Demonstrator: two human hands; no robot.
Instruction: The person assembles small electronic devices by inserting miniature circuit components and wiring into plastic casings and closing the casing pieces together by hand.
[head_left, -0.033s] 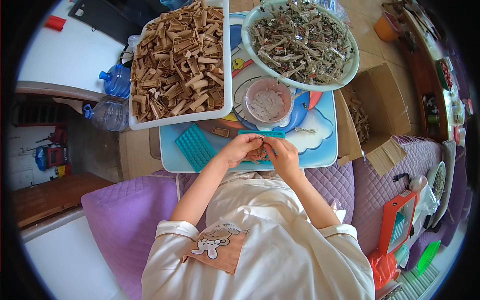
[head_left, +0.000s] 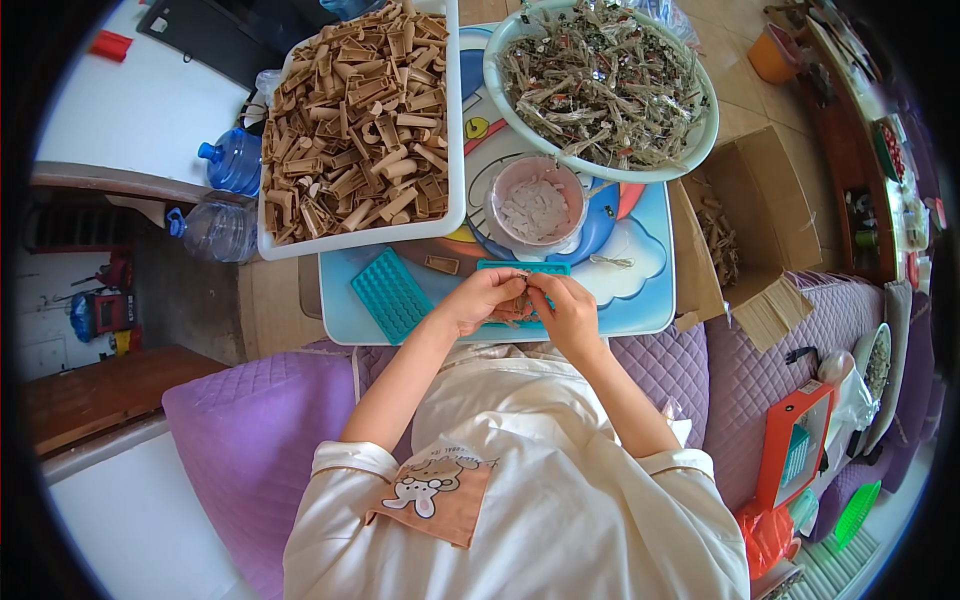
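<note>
My left hand and my right hand meet over the near edge of the table, fingertips pinched together. Between them is a small bundle of thin wire-like strands with a dark bit at its top; my fingers hide much of it. Just beyond and partly below my hands lies a teal tray. A second teal gridded tray rests at an angle to the left. One tan plastic shell and a loose strand bundle lie on the table.
A white bin heaped with tan shells stands far left. To its right are a pale green basin of tangled strand bundles and a pink bowl of whitish pieces. An open cardboard box sits right, beside the purple quilted sofa.
</note>
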